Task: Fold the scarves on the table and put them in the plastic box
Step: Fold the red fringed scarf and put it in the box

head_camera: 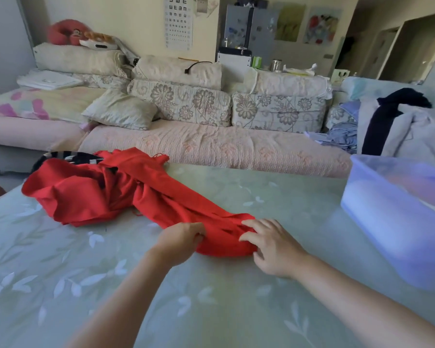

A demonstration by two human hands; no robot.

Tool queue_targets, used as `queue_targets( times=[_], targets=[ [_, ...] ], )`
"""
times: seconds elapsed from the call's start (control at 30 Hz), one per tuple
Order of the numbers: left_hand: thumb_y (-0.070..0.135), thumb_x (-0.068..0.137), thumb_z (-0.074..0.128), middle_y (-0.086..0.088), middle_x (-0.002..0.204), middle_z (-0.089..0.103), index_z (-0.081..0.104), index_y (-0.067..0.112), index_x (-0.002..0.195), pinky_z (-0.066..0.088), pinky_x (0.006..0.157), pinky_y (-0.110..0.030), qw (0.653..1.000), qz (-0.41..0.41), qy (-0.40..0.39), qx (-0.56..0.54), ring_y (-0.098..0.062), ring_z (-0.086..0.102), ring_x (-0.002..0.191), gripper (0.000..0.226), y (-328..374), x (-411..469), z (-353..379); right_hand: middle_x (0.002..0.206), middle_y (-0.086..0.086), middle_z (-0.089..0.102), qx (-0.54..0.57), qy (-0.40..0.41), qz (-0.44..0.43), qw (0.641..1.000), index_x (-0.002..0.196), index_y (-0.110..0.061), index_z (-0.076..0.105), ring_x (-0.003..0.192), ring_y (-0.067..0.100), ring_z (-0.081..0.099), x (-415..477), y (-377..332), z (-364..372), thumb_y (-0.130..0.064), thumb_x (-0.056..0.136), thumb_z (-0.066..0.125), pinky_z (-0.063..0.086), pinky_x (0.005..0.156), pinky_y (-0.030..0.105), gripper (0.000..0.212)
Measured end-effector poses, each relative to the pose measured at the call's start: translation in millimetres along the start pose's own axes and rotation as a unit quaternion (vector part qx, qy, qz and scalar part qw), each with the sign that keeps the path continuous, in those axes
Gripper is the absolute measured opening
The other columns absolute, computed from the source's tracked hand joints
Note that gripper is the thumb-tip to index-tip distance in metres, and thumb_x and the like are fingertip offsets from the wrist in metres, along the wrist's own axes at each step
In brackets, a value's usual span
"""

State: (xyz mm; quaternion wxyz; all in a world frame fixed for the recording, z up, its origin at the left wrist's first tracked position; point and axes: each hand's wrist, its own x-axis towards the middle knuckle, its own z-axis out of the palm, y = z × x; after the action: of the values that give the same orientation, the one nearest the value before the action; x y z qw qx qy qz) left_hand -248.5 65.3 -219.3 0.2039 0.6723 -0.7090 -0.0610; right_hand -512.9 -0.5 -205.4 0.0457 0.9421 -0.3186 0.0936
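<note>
The left hand point(180, 238) has its fingers curled into the near end of the red scarf point(136, 194), pinching a bunch of fabric; the fingertips are buried in the folds and cannot be seen. Just to its right, the right hand point(269, 249) lies with fingers spread and only lightly bent, their tips resting on the same rounded end of the scarf. Whether its thumb catches the cloth's edge is hard to tell.

From the two hands the red scarf runs away and to the left in a crumpled, twisted band, widening into a loose heap at the far left of the table point(211, 310). Under that heap, past the left hand, a black-and-white patterned cloth point(68, 156) shows only as a narrow strip at the table's far edge; the rest is covered by the red fabric.

To the right of the right hand, well apart from it, stands the translucent plastic box point(387, 222), cut off by the picture's edge; its contents are blurred.

Beyond the table is a sofa point(211, 146) with floral cushions, and a pile of clothes point(399, 126) at its right end.
</note>
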Motion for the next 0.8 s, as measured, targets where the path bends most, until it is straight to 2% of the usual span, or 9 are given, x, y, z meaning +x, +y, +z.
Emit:
queue_targets(
  times=[0.1,0.2,0.33,0.4,0.47,0.57,0.67,0.73,0.8],
  targets=[
    [0.022,0.089,0.06,0.014,0.083,0.062,0.067,0.027,0.093,0.04,0.069,-0.022,0.995,0.043,-0.085,-0.039,-0.01,0.059,0.081,0.01,28,-4,-3,0.144,0.005,0.054,0.039,-0.003,0.009,0.999,0.125,-0.029,0.065,0.129,0.025,0.053,0,-6,4,-0.02,0.065,0.054,0.039,0.11,0.042,0.062],
    [0.025,0.087,0.066,0.017,0.08,0.064,0.073,0.029,0.095,0.043,0.07,-0.012,0.969,0.059,-0.216,-0.106,0.001,0.056,0.074,0.011,58,-14,-1,0.159,0.003,0.035,0.028,-0.067,0.016,0.997,0.145,-0.034,0.049,0.146,0.022,0.033,3,-6,2,-0.02,0.073,0.047,0.016,0.123,0.042,0.074],
    [0.031,0.083,0.069,0.018,0.087,0.072,0.075,0.032,0.092,0.053,0.085,-0.025,0.934,0.028,-0.326,-0.141,0.0,0.065,0.083,0.011,70,-17,-2,0.166,0.001,0.016,0.04,-0.206,0.073,0.975,0.155,-0.037,0.029,0.151,0.018,0.019,-1,2,5,-0.015,0.088,0.044,0.011,0.123,0.034,0.072],
    [0.03,0.084,0.065,0.015,0.088,0.073,0.074,0.029,0.09,0.052,0.083,-0.021,0.945,0.013,-0.294,-0.142,0.002,0.065,0.08,0.011,69,-11,-3,0.161,0.003,0.025,0.017,-0.203,0.065,0.977,0.154,-0.035,0.031,0.145,0.024,0.028,-6,7,7,-0.013,0.088,0.046,0.021,0.12,0.035,0.072],
    [0.02,0.085,0.06,0.009,0.09,0.073,0.073,0.026,0.094,0.047,0.076,-0.015,0.975,0.016,-0.201,-0.094,0.002,0.063,0.078,0.017,63,-3,-2,0.145,0.004,0.04,-0.028,-0.179,0.048,0.982,0.15,-0.033,0.039,0.129,0.029,0.044,-9,11,7,-0.012,0.088,0.048,0.035,0.11,0.038,0.067],
    [0.025,0.081,0.058,0.004,0.116,0.061,0.066,0.029,0.114,0.046,0.091,-0.03,0.996,0.05,-0.056,0.047,-0.019,0.056,0.109,0.034,52,7,7,0.12,0.004,0.053,-0.019,-0.179,0.078,0.981,0.126,-0.024,0.061,0.11,0.033,0.06,-4,4,-4,-0.012,0.086,0.049,0.049,0.091,0.039,0.044],
    [0.044,0.086,0.059,0.001,0.144,0.036,0.043,0.039,0.14,0.039,0.103,-0.041,0.978,-0.056,-0.103,0.172,-0.027,0.036,0.131,0.057,49,6,14,0.107,0.003,0.068,-0.014,-0.219,0.09,0.971,0.104,-0.02,0.072,0.098,0.029,0.066,4,-9,-23,-0.016,0.078,0.05,0.056,0.084,0.034,0.034],
    [0.047,0.086,0.059,-0.001,0.141,0.039,0.038,0.039,0.143,0.04,0.104,-0.041,0.97,-0.076,-0.155,0.17,-0.029,0.042,0.127,0.061,43,7,18,0.097,-0.001,0.074,0.034,-0.273,0.099,0.956,0.099,-0.022,0.075,0.089,0.024,0.069,7,-17,-35,-0.02,0.076,0.049,0.058,0.082,0.034,0.035],
    [0.036,0.084,0.062,0.001,0.13,0.049,0.051,0.036,0.136,0.041,0.102,-0.036,0.977,-0.046,-0.165,0.126,-0.025,0.05,0.118,0.053,39,10,19,0.098,-0.004,0.074,0.057,-0.249,0.099,0.962,0.097,-0.026,0.076,0.092,0.022,0.068,9,-23,-39,-0.023,0.078,0.049,0.056,0.083,0.031,0.033]
  ],
)
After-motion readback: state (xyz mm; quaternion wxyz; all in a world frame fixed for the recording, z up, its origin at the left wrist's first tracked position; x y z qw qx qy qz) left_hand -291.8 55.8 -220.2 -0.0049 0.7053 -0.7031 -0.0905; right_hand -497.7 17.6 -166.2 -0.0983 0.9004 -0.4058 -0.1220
